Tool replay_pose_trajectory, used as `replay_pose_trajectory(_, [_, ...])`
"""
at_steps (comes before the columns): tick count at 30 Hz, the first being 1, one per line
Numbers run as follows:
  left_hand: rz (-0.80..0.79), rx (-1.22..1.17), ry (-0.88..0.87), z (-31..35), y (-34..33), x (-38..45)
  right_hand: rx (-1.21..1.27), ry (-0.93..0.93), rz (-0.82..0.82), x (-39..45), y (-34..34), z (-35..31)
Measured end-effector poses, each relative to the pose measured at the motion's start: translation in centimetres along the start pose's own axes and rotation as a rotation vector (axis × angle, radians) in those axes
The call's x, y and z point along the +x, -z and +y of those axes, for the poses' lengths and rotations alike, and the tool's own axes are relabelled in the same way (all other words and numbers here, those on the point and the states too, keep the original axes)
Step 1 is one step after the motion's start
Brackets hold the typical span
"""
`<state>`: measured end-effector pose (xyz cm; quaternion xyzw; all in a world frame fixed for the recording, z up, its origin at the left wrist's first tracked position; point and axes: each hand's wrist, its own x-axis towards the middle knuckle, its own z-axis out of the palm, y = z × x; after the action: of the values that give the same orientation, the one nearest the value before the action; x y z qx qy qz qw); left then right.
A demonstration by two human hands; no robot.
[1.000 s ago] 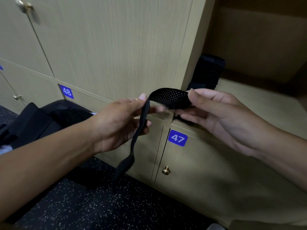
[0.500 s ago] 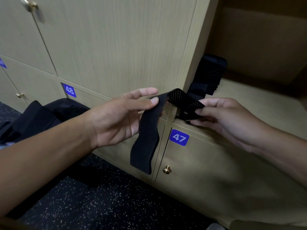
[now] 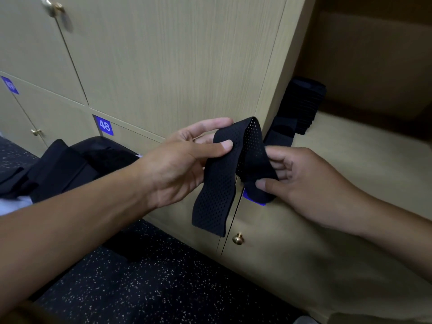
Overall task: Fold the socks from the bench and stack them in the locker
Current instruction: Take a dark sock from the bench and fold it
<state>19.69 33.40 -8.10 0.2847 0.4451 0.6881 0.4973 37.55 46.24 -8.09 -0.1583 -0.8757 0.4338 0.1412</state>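
One black perforated-mesh sock mid-fold: we're pinching it in both hands, left hand at the bend, right hand gripping the short end. Next we're judging: bring ends together, add to the dark folded stack in the open locker. Table contents are reading as an indistinct dark heap.

Both forearms are bare right up from the left hand and right hand, with short, plain fingernails.

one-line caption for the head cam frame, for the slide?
Both hands, left and right, fold a black sock beside the open locker.
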Motion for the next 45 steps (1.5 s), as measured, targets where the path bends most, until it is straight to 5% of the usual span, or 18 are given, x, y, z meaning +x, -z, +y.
replay_pose_trajectory(6, [0.045, -0.081, -0.034, -0.5, -0.4, 0.1, -0.108, -0.010, -0.032, -0.1, -1.6, -0.3])
replay_pose_trajectory(13, [0.160, -0.149, -0.107, -1.0, -1.2, 0.1, 0.135, -0.057, -0.049, -0.2, -2.1, -1.5])
replay_pose_trajectory(21, [0.325, 0.125, -0.157, -1.2, -1.5, 0.4, 0.266, -0.064, 0.030, 0.2, -2.9, -1.3])
replay_pose_trajectory(27, [0.152, 0.125, 0.075, -0.8, -0.9, 0.2, 0.313, -0.106, -0.021, 0.2, -2.7, -1.3])
replay_pose_trajectory(32, [0.142, 0.194, -0.012, -1.4, -0.6, -0.4, 0.263, -0.144, -0.039, -0.4, -2.4, -1.3])
replay_pose_trajectory(45, [0.132, 0.511, -0.196, -0.6, -1.7, -0.1, 0.068, -0.030, 0.262, -0.5, -0.8, -2.1])
